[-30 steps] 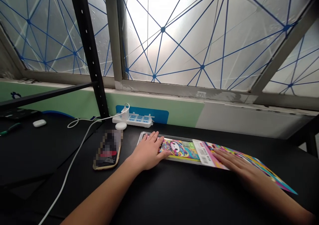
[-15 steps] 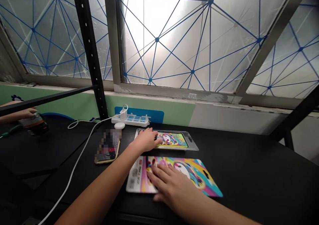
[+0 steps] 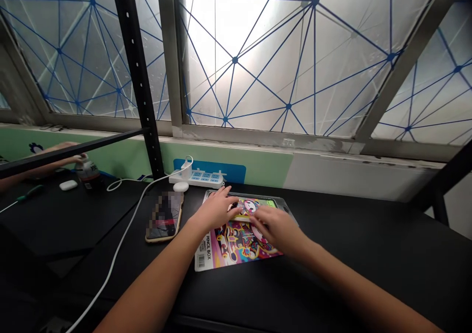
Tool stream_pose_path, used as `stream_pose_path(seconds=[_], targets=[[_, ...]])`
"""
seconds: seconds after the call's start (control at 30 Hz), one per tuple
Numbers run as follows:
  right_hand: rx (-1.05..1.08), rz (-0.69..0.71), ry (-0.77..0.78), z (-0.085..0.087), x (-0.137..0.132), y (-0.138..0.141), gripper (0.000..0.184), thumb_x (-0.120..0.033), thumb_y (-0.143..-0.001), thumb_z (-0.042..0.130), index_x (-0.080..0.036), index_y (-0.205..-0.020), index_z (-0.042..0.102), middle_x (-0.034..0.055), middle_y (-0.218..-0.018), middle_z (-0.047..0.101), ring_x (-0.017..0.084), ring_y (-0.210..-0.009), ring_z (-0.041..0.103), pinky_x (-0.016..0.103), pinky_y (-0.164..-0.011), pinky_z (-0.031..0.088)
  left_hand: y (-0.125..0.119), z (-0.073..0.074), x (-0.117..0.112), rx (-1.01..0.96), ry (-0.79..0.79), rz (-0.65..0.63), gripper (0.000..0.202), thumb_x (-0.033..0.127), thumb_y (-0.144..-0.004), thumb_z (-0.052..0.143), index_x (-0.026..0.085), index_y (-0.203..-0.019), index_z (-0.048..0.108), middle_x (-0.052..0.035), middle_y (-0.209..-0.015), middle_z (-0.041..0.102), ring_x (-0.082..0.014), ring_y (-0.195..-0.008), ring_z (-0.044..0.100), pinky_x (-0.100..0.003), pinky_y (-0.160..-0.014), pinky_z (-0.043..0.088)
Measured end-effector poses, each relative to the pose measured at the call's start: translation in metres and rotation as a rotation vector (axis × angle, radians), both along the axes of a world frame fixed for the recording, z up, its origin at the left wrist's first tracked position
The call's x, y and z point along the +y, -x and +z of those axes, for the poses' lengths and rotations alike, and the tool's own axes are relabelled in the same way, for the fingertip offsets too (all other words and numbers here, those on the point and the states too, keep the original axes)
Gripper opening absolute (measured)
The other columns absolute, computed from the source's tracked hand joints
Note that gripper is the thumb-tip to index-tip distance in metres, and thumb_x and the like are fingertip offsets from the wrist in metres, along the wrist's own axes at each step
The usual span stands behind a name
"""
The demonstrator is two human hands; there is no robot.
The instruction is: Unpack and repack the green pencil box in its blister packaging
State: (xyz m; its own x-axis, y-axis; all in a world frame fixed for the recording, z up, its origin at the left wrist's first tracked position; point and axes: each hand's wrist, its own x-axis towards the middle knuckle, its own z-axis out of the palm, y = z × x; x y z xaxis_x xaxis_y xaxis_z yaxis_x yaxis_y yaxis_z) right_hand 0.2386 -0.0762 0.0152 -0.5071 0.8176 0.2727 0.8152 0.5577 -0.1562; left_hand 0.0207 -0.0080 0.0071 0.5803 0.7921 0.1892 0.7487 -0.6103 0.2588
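A colourful pencil box in a clear plastic shell [image 3: 266, 202] lies on the black table [image 3: 350, 254] near the window wall. A bright printed card insert marked PENCIL BOX [image 3: 228, 247] lies just in front of it, overlapping its near edge. My left hand [image 3: 217, 210] rests on the left end of the box with fingers curled loosely over it. My right hand [image 3: 277, 227] lies over the near right edge of the box and the top of the card, fingers bent down onto them.
A phone [image 3: 164, 217] lies left of the box. A white power strip [image 3: 197, 178] with a charger and a white cable [image 3: 114, 259] sits by the wall. Another person's hand [image 3: 70, 155] holds a bottle at far left, near a white earbud case [image 3: 68, 185]. A black rack post [image 3: 138, 77] stands behind.
My right hand slid the printed card out of the shell, brought it round in front of the box, then moved up onto the box edge. My left hand stayed on the box.
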Motion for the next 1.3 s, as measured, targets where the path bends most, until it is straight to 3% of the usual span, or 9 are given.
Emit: stream_pose_path(seconds=[0.07, 0.27, 0.63, 0.8, 0.93, 1.03, 1.1, 1.2, 1.3], targets=[[-0.004, -0.076, -0.010, 0.003, 0.018, -0.019, 0.036, -0.044, -0.100, 0.044, -0.019, -0.109, 0.068, 0.0127, -0.104, 0.066, 0.027, -0.097, 0.060, 0.041, -0.085, 0.049, 0.000, 0.001, 0.000, -0.004, 0.004, -0.010, 0.048, 0.053, -0.099, 0.045, 0.025, -0.135, 0.059, -0.0160, -0.156, 0.039, -0.0328, -0.145, 0.033, -0.049, -0.113, 0.031], [-0.040, -0.102, 0.091, 0.005, 0.050, -0.046, 0.059, -0.064, -0.087, 0.057, -0.021, -0.126, 0.063, 0.0143, -0.118, 0.059, 0.031, -0.107, 0.056, 0.046, -0.090, 0.049, -0.002, -0.002, 0.000, -0.007, -0.009, -0.007, 0.053, 0.058, -0.099, 0.041, 0.024, -0.136, 0.057, -0.0150, -0.151, 0.046, -0.0334, -0.143, 0.037, -0.051, -0.113, 0.031], [-0.013, -0.145, 0.187, 0.007, 0.069, -0.044, 0.059, -0.061, -0.068, 0.078, -0.019, -0.108, 0.066, 0.0123, -0.108, 0.060, 0.032, -0.106, 0.056, 0.043, -0.089, 0.048, -0.003, -0.006, 0.002, -0.007, -0.060, 0.047, 0.058, 0.060, -0.097, 0.044, 0.023, -0.141, 0.050, -0.0122, -0.150, 0.049, -0.0313, -0.140, 0.040, -0.051, -0.113, 0.028], [0.051, -0.218, 0.005, -0.004, 0.050, -0.037, 0.059, -0.051, -0.065, 0.083, -0.020, -0.109, 0.056, 0.0112, -0.113, 0.058, 0.032, -0.106, 0.053, 0.046, -0.089, 0.044, 0.006, -0.001, 0.006, -0.045, -0.141, 0.112, 0.059, 0.059, -0.094, 0.052, 0.023, -0.140, 0.051, -0.0117, -0.144, 0.055, -0.0324, -0.136, 0.045, -0.054, -0.114, 0.025], [0.080, -0.219, -0.166, -0.002, 0.034, -0.029, 0.038, -0.029, -0.078, 0.075, -0.021, -0.108, 0.053, 0.0084, -0.103, 0.062, 0.029, -0.102, 0.055, 0.054, -0.102, 0.034, 0.016, 0.015, 0.006, -0.055, -0.190, 0.151, 0.056, 0.051, -0.086, 0.070, 0.023, -0.132, 0.059, -0.0103, -0.131, 0.065, -0.0320, -0.124, 0.056, -0.046, -0.106, 0.038], [0.097, -0.173, -0.256, 0.008, 0.014, -0.028, 0.027, -0.020, -0.088, 0.062, -0.021, -0.114, 0.054, 0.0102, -0.108, 0.063, 0.029, -0.104, 0.055, 0.053, -0.103, 0.036, 0.023, 0.029, -0.016, -0.089, -0.299, 0.108, 0.036, 0.040, -0.087, 0.070, 0.024, -0.119, 0.067, -0.0075, -0.120, 0.069, -0.0301, -0.114, 0.060, -0.044, -0.102, 0.042], [0.101, -0.116, -0.353, 0.011, -0.007, -0.032, 0.036, -0.018, -0.092, 0.056, -0.020, -0.127, 0.051, 0.0129, -0.117, 0.061, 0.030, -0.110, 0.053, 0.050, -0.100, 0.042, 0.028, 0.031, -0.043, -0.178, -0.439, 0.066, 0.034, 0.033, -0.091, 0.066, 0.025, -0.123, 0.064, -0.0080, -0.122, 0.067, -0.0302, -0.116, 0.058, -0.047, -0.103, 0.042], [0.034, 0.013, -0.557, 0.000, -0.046, -0.042, 0.053, -0.011, -0.093, 0.050, -0.020, -0.145, 0.043, 0.0128, -0.119, 0.061, 0.030, -0.113, 0.054, 0.047, -0.098, 0.047, 0.040, 0.016, -0.087, -0.278, -0.528, -0.011, 0.034, 0.021, -0.093, 0.057, 0.029, -0.126, 0.062, -0.0075, -0.118, 0.066, -0.0296, -0.113, 0.057, -0.048, -0.102, 0.045], [-0.062, 0.120, -0.546, -0.022, -0.075, -0.050, 0.058, -0.006, -0.093, 0.049, -0.018, -0.149, 0.040, 0.0118, -0.121, 0.064, 0.028, -0.123, 0.052, 0.044, -0.105, 0.046, 0.052, -0.014, -0.113, -0.308, -0.451, -0.025, 0.037, 0.017, -0.092, 0.057, 0.033, -0.126, 0.062, -0.0059, -0.122, 0.066, -0.0296, -0.117, 0.057, -0.047, -0.101, 0.048]])
